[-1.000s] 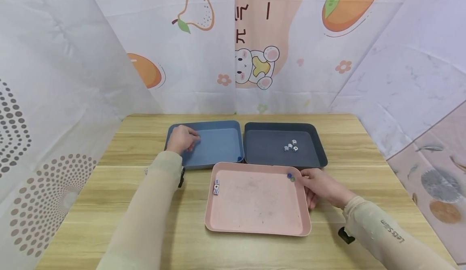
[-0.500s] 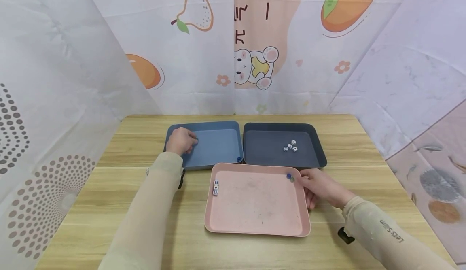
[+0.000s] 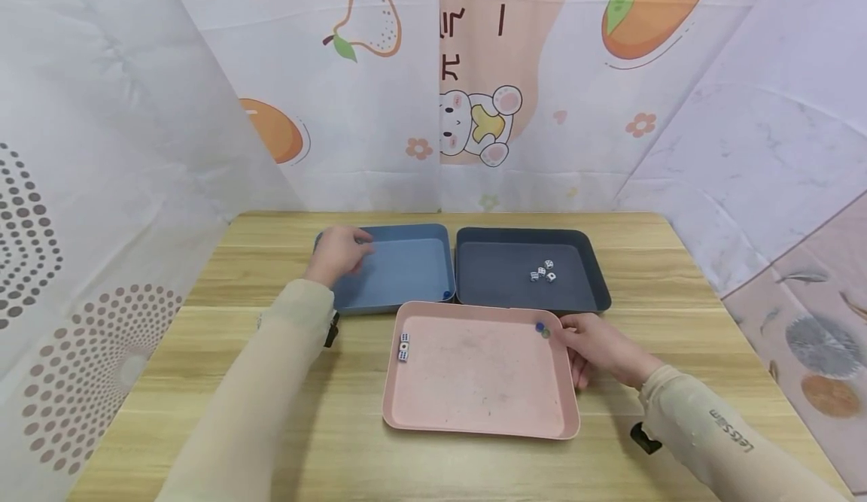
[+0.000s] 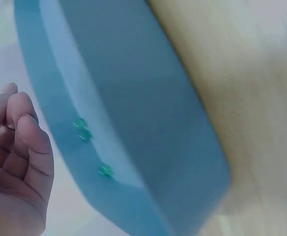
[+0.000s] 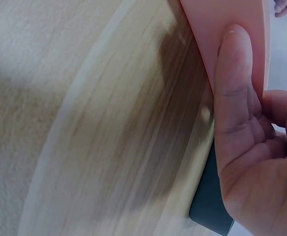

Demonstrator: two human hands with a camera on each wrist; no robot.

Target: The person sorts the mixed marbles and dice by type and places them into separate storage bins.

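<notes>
My left hand hovers over the left part of a blue tray. In the left wrist view its fingers are curled with the tips close together; whether they pinch something small does not show. Several green beads lie along that tray's inner edge, and a blue bead sits in its near right corner. My right hand grips the right rim of the pink tray. That tray holds a row of dice on the left, and a blue bead and a green bead beside my right fingers.
A dark navy tray with several dice stands right of the blue one, behind the pink tray. A small pale object is mostly hidden by my left sleeve. All trays stand on a wooden table; a printed curtain hangs behind.
Over the last half second, my left hand has risen and drawn slightly away toward the back of the blue tray. My right hand and the trays have stayed in place.
</notes>
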